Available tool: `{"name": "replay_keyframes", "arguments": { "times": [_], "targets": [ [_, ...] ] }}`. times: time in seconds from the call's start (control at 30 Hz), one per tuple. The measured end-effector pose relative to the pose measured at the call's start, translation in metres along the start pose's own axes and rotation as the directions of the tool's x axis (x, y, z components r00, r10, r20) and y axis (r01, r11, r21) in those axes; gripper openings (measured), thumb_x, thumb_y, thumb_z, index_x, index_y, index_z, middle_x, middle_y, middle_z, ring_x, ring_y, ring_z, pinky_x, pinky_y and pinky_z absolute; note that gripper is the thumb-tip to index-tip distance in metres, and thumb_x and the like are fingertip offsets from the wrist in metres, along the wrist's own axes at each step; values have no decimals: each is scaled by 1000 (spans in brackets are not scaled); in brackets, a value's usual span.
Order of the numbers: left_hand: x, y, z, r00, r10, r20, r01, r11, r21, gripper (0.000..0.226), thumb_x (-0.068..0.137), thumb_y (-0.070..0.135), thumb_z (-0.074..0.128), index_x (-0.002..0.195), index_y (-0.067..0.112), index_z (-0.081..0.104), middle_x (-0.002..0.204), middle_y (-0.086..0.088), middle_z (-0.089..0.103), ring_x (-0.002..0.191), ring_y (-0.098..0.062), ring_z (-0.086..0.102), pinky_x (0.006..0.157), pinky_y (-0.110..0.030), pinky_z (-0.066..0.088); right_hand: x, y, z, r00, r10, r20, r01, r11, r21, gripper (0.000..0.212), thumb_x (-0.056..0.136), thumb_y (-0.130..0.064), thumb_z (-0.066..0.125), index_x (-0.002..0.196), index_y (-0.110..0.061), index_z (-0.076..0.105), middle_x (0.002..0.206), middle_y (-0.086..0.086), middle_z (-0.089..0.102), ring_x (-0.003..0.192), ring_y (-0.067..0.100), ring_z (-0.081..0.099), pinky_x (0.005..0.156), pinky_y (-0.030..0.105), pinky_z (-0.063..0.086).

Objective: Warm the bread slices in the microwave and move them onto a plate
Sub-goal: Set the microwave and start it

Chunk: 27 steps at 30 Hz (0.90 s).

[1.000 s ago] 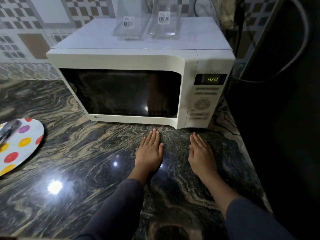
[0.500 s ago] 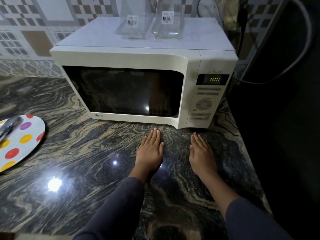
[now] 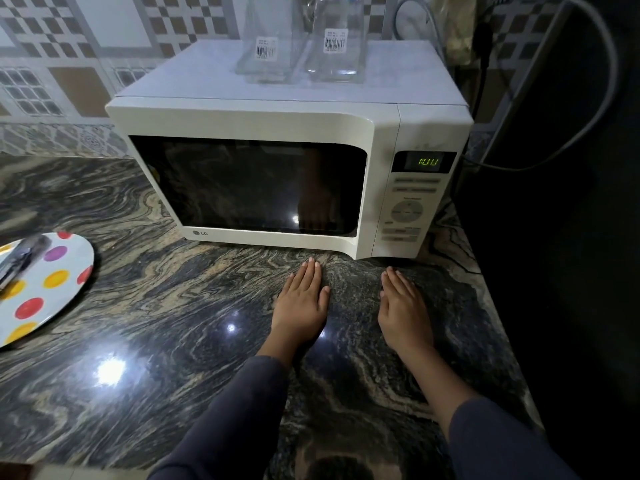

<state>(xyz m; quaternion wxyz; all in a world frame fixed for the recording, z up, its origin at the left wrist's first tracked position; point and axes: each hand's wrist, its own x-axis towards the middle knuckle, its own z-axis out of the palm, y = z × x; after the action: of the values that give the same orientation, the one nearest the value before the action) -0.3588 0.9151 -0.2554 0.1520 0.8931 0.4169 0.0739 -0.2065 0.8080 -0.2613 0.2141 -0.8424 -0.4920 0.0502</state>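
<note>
Worktop (image 3: pixel 145 327): dark polished stone with tan swirling veins, glossy, two bright light reflections on it. Behind it a wall of patterned tiles (image 3: pixel 65 57) in brown, grey and white checks.

White microwave (image 3: pixel 287 174) sits at the back of the worktop, door shut, window dark. You cannot tell from here whether the bread slices are inside; none show anywhere on the worktop. Green digits glow on its display (image 3: pixel 428 162), blurred. Control panel below the display, on the microwave's right side. Two clear glass containers (image 3: pixel 301 39) with barcode stickers stand side by side on its top.

Your left hand (image 3: pixel 300 306) and right hand (image 3: pixel 403 306) lie palm down on the stone just in front of the microwave's right front corner, near each other but apart. Fingers flat, straight and close together, holding nothing. Dark sleeves cover both forearms, the right one pushed higher.

Spotted plate (image 3: pixel 52 285) sits at the far left, cut by the frame edge, well apart from your hands; a dark, blurred object (image 3: pixel 20 258) lies on it, unclear what.

Right edge: the worktop ends beside a tall black surface (image 3: pixel 561 271); a grey cable (image 3: pixel 602 81) loops in front of it. Near edge runs along the bottom left. Open stone lies between plate and hands.
</note>
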Motion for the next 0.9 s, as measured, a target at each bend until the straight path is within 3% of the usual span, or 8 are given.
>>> {"name": "replay_keyframes", "arguments": {
  "times": [0.3, 0.6, 0.67, 0.77, 0.83, 0.9],
  "targets": [
    [1, 0, 1, 1000, -6, 6, 6, 1000, 14, 55, 101, 37, 18, 149, 16, 3, 159, 1, 0, 146, -10, -4, 117, -26, -5, 0, 2, 3, 1000, -3, -25, 3, 1000, 13, 53, 95, -24, 20, 143, -6, 35, 153, 6, 31, 143, 18, 23, 118, 31, 15],
    [1, 0, -1, 1000, -11, -17, 11, 999, -42, 55, 100, 38, 26, 150, 18, 12, 159, 2, 8, 146, -12, 5, 118, -28, 2, 0, 1, -1, 1000, -4, -5, 4, 999, 51, 46, 100, -19, 34, 144, -8, 34, 153, 4, 29, 144, 16, 22, 119, 30, 13],
    [4, 1, -4, 998, -39, -52, 32, 992, -126, 53, 98, 35, 36, 147, 16, 24, 156, 0, 22, 144, -18, 19, 118, -31, 14, 0, 1, -2, 1000, 9, -25, -5, 987, 161, 43, 97, -17, 42, 140, -7, 42, 149, 6, 37, 141, 18, 29, 117, 28, 18],
    [17, 16, -19, 985, -96, -143, 29, 911, -411, 40, 94, 22, 49, 131, 9, 47, 131, -10, 49, 121, -26, 47, 104, -36, 38, 1, 0, -9, 971, 220, -92, -149, 860, 489, 38, 90, -11, 57, 128, -7, 55, 131, 9, 56, 124, 23, 50, 103, 27, 38],
    [30, 37, -34, 972, -114, -206, -20, 832, -555, 32, 93, 18, 52, 122, 6, 53, 117, -13, 56, 106, -25, 56, 94, -36, 46, 8, 0, -19, 912, 361, -196, -167, 761, 627, 36, 85, -7, 64, 120, -5, 58, 117, 12, 61, 109, 26, 58, 89, 26, 44],
    [42, 59, -51, 954, -129, -272, -85, 750, -656, 29, 93, 20, 52, 119, 7, 54, 112, -13, 59, 98, -22, 58, 85, -31, 48, 22, -2, -34, 868, 428, -253, -159, 720, 676, 40, 79, -5, 70, 116, -3, 56, 113, 13, 62, 104, 27, 58, 84, 28, 43]
  ]
}}
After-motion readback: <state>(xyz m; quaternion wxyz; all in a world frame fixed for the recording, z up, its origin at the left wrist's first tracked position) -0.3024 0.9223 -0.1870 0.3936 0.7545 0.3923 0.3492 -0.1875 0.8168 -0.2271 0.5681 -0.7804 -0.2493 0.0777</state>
